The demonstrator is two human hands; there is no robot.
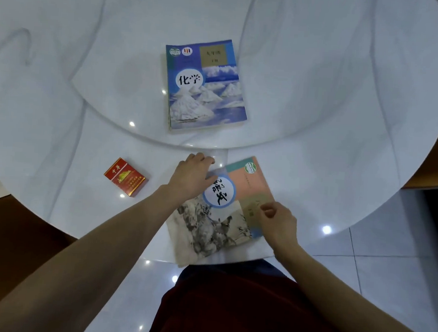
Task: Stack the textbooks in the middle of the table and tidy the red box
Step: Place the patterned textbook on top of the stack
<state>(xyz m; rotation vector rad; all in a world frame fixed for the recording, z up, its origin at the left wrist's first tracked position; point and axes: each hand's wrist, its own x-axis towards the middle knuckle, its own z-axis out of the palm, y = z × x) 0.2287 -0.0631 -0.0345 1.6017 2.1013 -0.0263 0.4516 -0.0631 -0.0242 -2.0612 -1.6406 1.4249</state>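
Here the Chinese textbook (pixel 225 207) is being held at the near edge of the bench (pixel 319 95), tilted, its long axis angled away to the right. The left hand (pixel 191 175) is lying flat on its far-left corner; the right hand (pixel 278 223) is pinching its right edge. The chemistry textbook (pixel 207 85) is lying straight beyond it, mid-bench; the red box (pixel 125 176) is sitting left of it, untouched.

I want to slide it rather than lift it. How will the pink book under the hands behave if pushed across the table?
The pink book lies flat on a glossy table that mirrors the lights, so it will probably slide easily. It looks like a thin paperback, so likely light and somewhat bendy. Its near corner seems to overhang the table edge, so push away from the edge.
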